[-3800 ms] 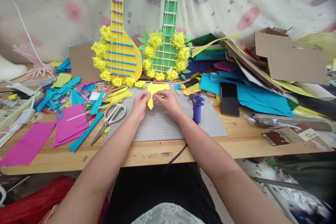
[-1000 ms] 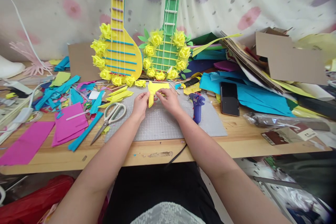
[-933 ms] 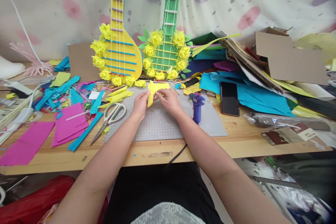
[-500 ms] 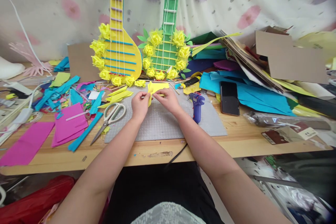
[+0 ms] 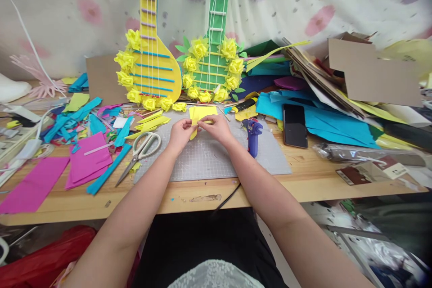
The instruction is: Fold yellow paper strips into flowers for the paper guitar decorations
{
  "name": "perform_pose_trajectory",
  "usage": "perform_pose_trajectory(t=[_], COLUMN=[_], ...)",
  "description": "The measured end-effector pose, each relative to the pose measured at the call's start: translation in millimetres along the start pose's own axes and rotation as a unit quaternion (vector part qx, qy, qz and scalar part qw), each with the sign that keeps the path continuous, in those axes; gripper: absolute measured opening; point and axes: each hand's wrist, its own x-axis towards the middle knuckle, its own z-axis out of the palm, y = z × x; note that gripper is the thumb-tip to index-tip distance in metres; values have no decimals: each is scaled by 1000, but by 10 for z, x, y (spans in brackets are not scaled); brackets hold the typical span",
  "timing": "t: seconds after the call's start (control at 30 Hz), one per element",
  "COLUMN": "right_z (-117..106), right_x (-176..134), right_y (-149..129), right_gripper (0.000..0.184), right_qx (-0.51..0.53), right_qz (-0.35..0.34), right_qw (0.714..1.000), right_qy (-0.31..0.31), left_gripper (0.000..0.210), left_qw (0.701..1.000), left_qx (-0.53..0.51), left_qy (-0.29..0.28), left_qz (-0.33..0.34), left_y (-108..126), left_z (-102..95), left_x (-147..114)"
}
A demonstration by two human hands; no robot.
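Between my two hands is a small strip of yellow crepe paper [image 5: 193, 135], pinched at the fingertips above the grey cutting mat [image 5: 202, 164]. My left hand [image 5: 182, 134] is closed on the strip's left side. From the right, my right hand [image 5: 218, 128] pinches it with thumb and forefinger. Just behind the fingers lies a yellow paper piece [image 5: 207, 111]. Scissors [image 5: 143, 149] with pale handles rest left of my left hand, near folded yellow strips [image 5: 148, 123]. A blue glue gun [image 5: 253, 137] stands on the mat to the right.
Behind the mat lean a yellow paper guitar [image 5: 158, 69] and a green one [image 5: 216, 60], both edged with yellow paper flowers. Pink sheets [image 5: 89, 159] and blue scraps lie left. A phone [image 5: 295, 126], blue paper [image 5: 327, 119] and cardboard [image 5: 371, 72] fill the right.
My fingers have shifted slightly on the yellow strip, whose lower end now tilts a little more to the right. The view has moved very slightly; the other things stay in place.
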Motion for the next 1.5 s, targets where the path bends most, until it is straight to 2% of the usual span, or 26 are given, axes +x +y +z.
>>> perform_pose_trajectory(t=[0.17,0.37,0.57,0.83,0.9,1.0,1.1,1.5], right_z=[9,33,54,67,64,53,39,50], right_x=[-16,-41,-60,-107,-106,-85,-65,-47], right_y=[-16,-77,-108,-166,-169,-137,-94,-53], right_gripper=[18,17,14,15,16,15,15,16], right_qx=[-28,-14,-5,-30,-36,-48,-70,-67], right_qz=[14,1,-26,-74,-70,-32,-11,11], right_qw=[999,1000,1000,997,996,997,996,996], right_qy=[14,15,17,25,33,46,58,57], left_gripper=[12,7,10,13,14,13,12,5], left_qw=[993,966,960,964,973,996,993,982], left_qx=[99,229,234,211,175,39,-64,-135], left_qy=[45,94,117,115,109,76,53,5], left_qz=[46,77,96,118,99,0,-80,-132], left_y=[-70,-24,-14,-87,-96,-63,10,120], left_z=[7,17,10,-24,-7,40,85,72], left_x=[26,-25,-32,11,22,13,-25,-70])
